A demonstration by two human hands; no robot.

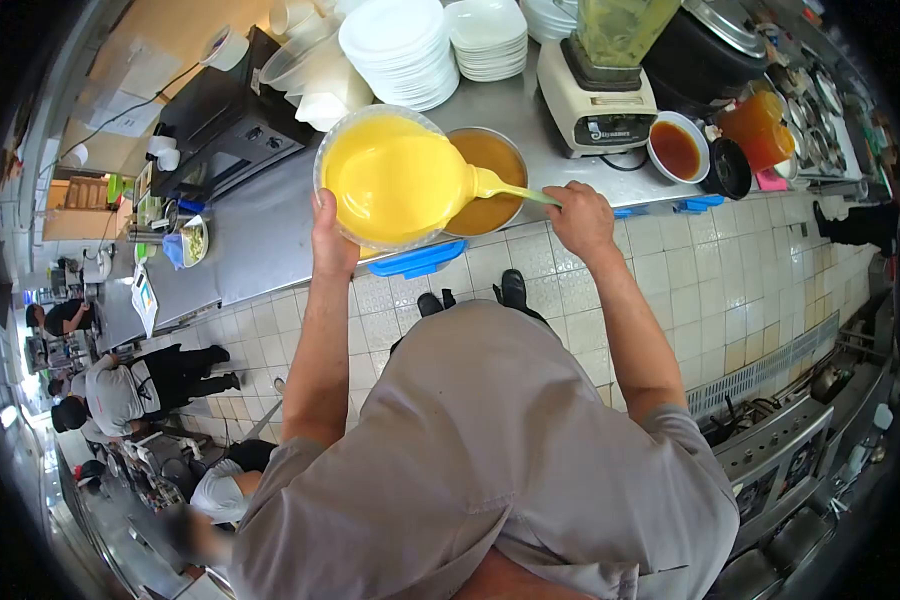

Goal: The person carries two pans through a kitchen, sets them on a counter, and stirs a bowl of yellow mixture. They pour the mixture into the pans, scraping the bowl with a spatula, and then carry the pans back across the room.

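My left hand (334, 238) grips the left rim of a clear round container (322, 150) filled with smooth yellow mixture (390, 180). In my right hand (577, 216) is the handle of a spatula (520, 190), its yellow-coated head at the right side of the container. A round metal bowl (517, 160) with brownish-orange contents stands just to the right, partly hidden behind the container and the spatula. Both hands are near the front edge of the steel counter (270, 220).
Stacked white plates (395, 45) and a blender (598, 100) stand behind. A white bowl of red-orange liquid (675, 148) is at the right, a black appliance (235, 120) at the left. Blue lids (418, 260) show below the counter edge. Several people are at the far left.
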